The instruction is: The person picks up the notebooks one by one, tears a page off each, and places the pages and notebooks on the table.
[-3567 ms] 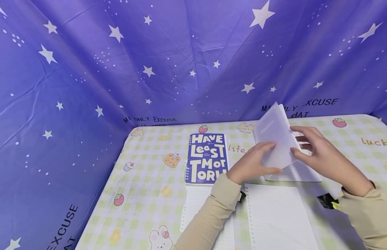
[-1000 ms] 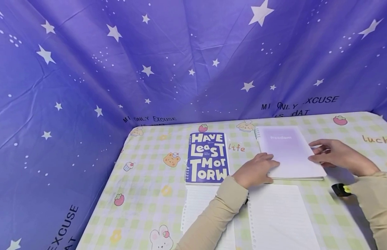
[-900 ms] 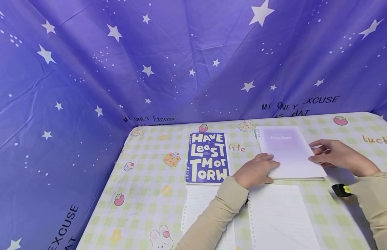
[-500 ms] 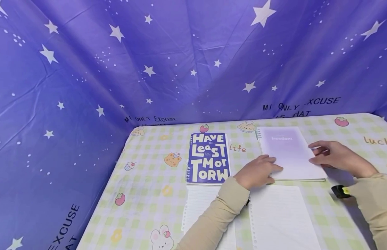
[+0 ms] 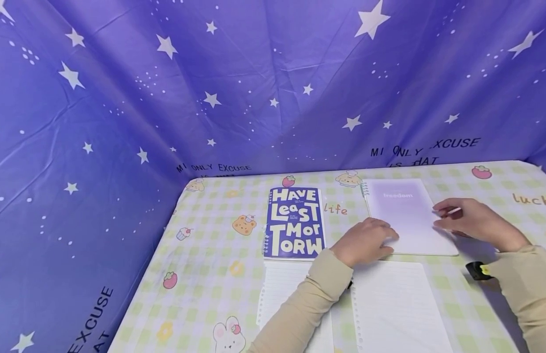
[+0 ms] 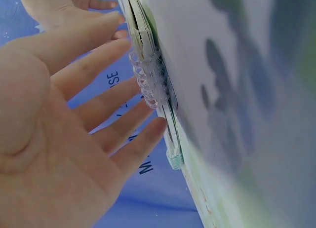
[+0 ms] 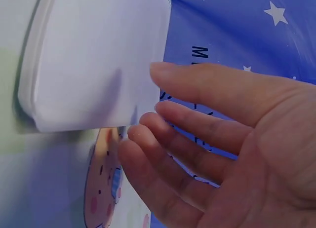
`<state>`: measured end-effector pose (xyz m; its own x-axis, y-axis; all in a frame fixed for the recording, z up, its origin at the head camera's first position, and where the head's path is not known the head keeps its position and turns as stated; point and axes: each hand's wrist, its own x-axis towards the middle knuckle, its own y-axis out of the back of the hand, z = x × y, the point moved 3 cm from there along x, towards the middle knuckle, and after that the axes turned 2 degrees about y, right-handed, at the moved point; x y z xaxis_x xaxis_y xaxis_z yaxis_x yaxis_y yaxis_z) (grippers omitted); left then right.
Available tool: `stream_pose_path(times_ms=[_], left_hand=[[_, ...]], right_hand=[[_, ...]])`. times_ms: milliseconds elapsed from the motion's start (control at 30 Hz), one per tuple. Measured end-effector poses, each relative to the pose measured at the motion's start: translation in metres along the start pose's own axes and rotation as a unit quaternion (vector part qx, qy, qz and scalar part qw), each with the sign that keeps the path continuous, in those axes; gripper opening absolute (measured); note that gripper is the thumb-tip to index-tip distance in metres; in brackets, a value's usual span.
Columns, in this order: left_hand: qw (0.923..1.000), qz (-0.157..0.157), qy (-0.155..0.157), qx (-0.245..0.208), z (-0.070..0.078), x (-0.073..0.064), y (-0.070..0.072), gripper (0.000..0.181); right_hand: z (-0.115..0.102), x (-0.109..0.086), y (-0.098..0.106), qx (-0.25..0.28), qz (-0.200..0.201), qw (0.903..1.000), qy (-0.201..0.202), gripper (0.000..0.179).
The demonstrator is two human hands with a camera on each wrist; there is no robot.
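A spiral notebook with a pale lilac cover (image 5: 407, 218) marked "freedom" lies closed on the table. My left hand (image 5: 365, 240) is at its lower left corner. In the left wrist view that hand's fingers (image 6: 94, 65) are extended, with the tips right at the clear coil binding (image 6: 152, 82). At the notebook's right side is my right hand (image 5: 478, 223), its fingertips by the edge. The right wrist view shows this hand's fingers (image 7: 182, 159) loosely bent and holding nothing, beside the white notebook's corner.
A blue notebook (image 5: 295, 223) with big cream letters lies to the left. Below it is a lined loose sheet (image 5: 284, 284), partly under my left sleeve. Another sheet (image 5: 398, 304) lies below the lilac notebook. A purple star curtain (image 5: 255, 73) hangs behind the checked tablecloth (image 5: 202, 264).
The lilac notebook's cover and pages, raised between both hands earlier, have come down flat. Since half a second ago its pages line up more evenly, and my right fingers have shifted slightly left.
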<state>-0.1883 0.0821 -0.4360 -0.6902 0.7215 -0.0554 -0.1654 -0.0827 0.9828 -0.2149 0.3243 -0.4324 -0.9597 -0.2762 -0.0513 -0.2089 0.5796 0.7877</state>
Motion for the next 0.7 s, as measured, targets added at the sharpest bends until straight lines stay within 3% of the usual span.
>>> stream_pose_path(times_ms=[200, 433, 567, 700], left_hand=[[0.9986, 0.043, 0.014, -0.027, -0.002, 0.0, 0.011, 0.032], [0.998, 0.055, 0.009, -0.03, -0.005, -0.004, 0.029, 0.034], [0.9976, 0.059, 0.015, -0.034, -0.011, -0.012, 0.039, 0.036], [0.9971, 0.058, 0.029, -0.04, -0.022, -0.027, 0.045, 0.036]], right_hand=[[-0.013, 0.005, 0.002, -0.029, 0.022, 0.999, 0.026, 0.038], [-0.04, 0.002, -0.009, -0.042, 0.071, 0.9899, 0.116, 0.03], [-0.057, 0.0, -0.019, -0.061, 0.092, 0.9786, 0.174, 0.03], [-0.07, -0.006, -0.028, -0.084, 0.087, 0.9766, 0.178, 0.029]])
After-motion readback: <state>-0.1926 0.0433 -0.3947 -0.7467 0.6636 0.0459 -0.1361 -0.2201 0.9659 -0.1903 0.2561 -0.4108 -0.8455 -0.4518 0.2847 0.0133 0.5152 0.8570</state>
